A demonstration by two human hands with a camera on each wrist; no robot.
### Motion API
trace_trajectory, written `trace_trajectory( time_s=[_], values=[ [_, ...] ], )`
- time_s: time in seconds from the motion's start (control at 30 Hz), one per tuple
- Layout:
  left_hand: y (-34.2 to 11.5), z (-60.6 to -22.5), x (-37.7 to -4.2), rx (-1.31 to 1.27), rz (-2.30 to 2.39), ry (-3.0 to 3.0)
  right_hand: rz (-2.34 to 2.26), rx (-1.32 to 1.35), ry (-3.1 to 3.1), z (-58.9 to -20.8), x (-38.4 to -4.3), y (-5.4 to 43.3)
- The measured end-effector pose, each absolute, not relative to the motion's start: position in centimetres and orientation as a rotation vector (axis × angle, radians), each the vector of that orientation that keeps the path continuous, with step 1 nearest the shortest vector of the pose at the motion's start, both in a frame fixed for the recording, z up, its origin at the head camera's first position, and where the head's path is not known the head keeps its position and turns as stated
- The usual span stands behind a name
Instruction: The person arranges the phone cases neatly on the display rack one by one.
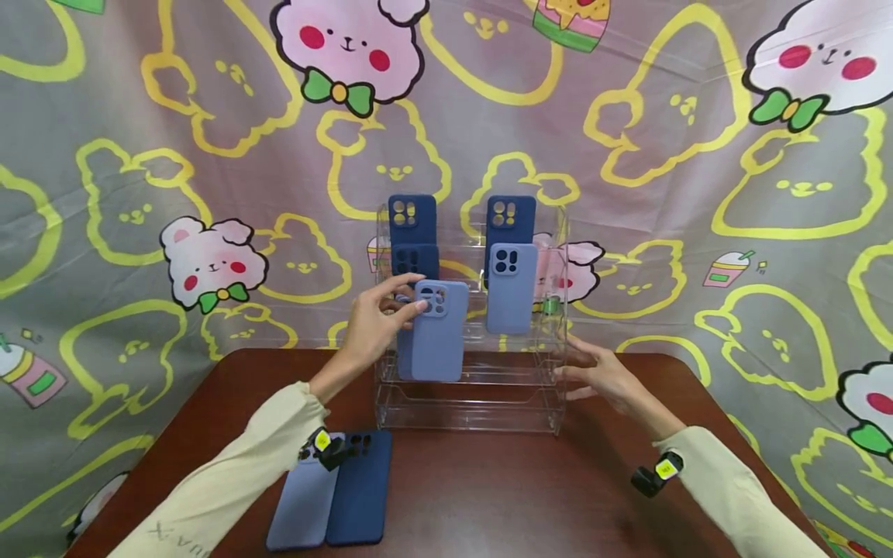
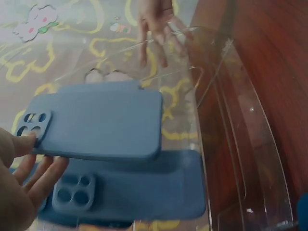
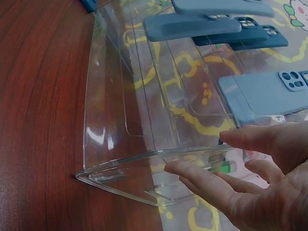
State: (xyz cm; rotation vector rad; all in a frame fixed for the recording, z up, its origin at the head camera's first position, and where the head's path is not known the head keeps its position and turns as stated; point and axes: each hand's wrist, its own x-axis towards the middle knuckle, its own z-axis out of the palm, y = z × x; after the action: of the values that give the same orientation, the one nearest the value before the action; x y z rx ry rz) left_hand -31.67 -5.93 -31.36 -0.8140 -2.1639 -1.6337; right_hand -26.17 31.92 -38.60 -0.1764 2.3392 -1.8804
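My left hand point(image 1: 370, 322) pinches a light blue phone case point(image 1: 443, 345) by the corner with the camera cutouts, thumb in front. The case is upright before the left column of a clear tiered display rack point(image 1: 467, 422). Just behind it, partly covered, stands another blue phone case point(image 2: 144, 192) in the rack. At the rack's right side is my right hand point(image 1: 603, 380), its fingers extended against or close beside the clear side panel point(image 3: 144, 156); exact contact cannot be told. It holds nothing.
Dark blue cases point(image 1: 413, 225) stand in the upper left tiers. On the right, a dark blue case point(image 1: 512, 221) stands above a light blue one point(image 1: 512, 298). A lavender case point(image 1: 303, 504) and a navy case point(image 1: 359, 496) lie on the brown table point(image 1: 488, 496). A patterned cloth hangs behind.
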Motion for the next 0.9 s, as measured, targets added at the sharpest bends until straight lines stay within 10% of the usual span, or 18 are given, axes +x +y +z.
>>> trace_trajectory(
  time_s=[0.9],
  values=[
    [4.7,-35.8,-32.9,-0.784,-1.450,-1.979,-1.906,-0.130,2.341,-39.0,-26.2,32.0]
  ],
)
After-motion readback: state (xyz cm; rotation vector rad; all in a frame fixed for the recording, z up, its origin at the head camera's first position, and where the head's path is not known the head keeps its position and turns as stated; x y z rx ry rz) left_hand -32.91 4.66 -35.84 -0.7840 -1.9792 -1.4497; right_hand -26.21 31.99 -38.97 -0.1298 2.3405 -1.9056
